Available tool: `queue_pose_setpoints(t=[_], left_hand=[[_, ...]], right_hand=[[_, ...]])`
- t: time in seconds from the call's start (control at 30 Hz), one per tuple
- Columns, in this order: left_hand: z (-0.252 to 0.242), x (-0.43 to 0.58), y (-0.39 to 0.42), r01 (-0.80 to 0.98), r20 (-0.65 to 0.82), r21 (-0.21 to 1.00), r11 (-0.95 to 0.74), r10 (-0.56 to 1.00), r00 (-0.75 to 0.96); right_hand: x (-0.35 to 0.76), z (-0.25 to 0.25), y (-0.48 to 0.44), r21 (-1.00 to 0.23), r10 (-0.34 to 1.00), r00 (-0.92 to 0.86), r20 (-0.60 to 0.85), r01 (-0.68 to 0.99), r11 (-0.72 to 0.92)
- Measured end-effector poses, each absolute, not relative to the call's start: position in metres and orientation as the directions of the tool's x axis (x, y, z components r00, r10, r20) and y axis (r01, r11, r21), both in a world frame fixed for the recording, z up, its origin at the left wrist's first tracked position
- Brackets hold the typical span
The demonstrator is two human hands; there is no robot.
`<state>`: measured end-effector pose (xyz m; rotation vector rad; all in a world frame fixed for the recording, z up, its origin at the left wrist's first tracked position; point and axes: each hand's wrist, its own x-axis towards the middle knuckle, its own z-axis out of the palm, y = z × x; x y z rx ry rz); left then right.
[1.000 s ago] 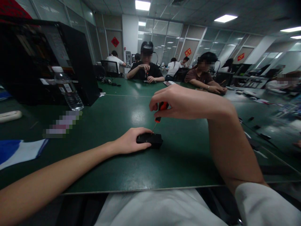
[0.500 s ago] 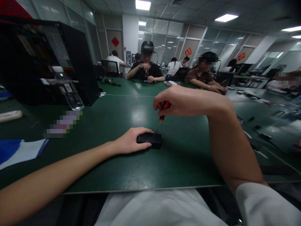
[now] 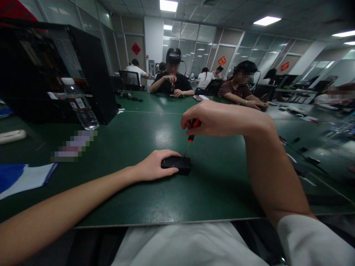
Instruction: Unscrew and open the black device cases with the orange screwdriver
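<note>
A black, box-shaped device (image 3: 183, 167) lies on the green tabletop (image 3: 155, 199); its exact kind does not show. My left hand (image 3: 155, 164) grips its left end, thumb on the near side and fingers over the far side. Above it, my right hand (image 3: 201, 119) is closed round the red and black handle of a screwdriver (image 3: 191, 138). The thin shaft slants down to the left, and its tip meets the top of the device. Whether the tip sits in a screw is too small to make out.
At the left, a clear plastic bottle (image 3: 83, 109) stands before a black open computer case (image 3: 91, 74). A blue and white cloth-like item (image 3: 30, 177) lies nearer. Cables and small parts (image 3: 313, 160) lie at the right. People (image 3: 173, 81) sit across the table.
My hands, the screwdriver and the device hold almost the same position. Across the table, a person's raised hand has shifted slightly.
</note>
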<state>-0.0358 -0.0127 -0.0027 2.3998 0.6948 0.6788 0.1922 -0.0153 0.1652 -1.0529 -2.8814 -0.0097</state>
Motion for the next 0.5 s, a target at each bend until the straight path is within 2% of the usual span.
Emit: queue_pose_setpoints(t=[0.5], left_hand=[[-0.0016, -0.0360, -0.0128, 0.311, 0.312, 0.613, -0.727, 0.583, 0.750]], right_hand=[[0.1903, 0.1637, -0.0123, 0.039, 0.655, -0.749, 0.097, 0.661, 0.749]])
